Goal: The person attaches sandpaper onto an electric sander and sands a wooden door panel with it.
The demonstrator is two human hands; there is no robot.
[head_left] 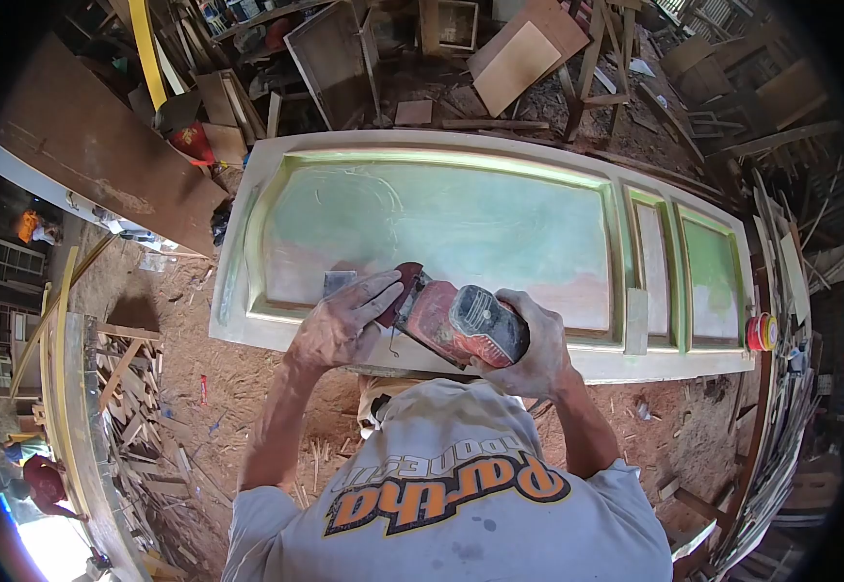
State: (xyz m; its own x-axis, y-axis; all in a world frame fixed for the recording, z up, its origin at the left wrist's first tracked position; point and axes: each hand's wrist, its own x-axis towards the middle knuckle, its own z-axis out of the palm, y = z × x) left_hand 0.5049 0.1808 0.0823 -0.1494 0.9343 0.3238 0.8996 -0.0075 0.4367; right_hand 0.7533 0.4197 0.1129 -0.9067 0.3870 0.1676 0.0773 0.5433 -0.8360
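Note:
A dusty red and black power sander point(434, 316) is held over the near edge of a large panelled door point(247, 209). My right hand point(535, 344) is wrapped round its dark rear end. At its other end, a dark red piece of sandpaper point(408, 275) is pinched by the fingers of my left hand point(346, 315). The door lies flat, with pale green and whitish filler over its recessed panels. Beside my left fingertips, a small grey block point(339, 281) rests on the large panel. Another flat grey piece point(635, 321) lies across the door's near rail.
A red and yellow tin point(761, 333) stands by the door's right end. Wood scraps point(141, 417) pile up at the left, and boards and frames point(524, 63) lean behind. Another person point(46, 485) is at the lower left. Sawdust covers the ground.

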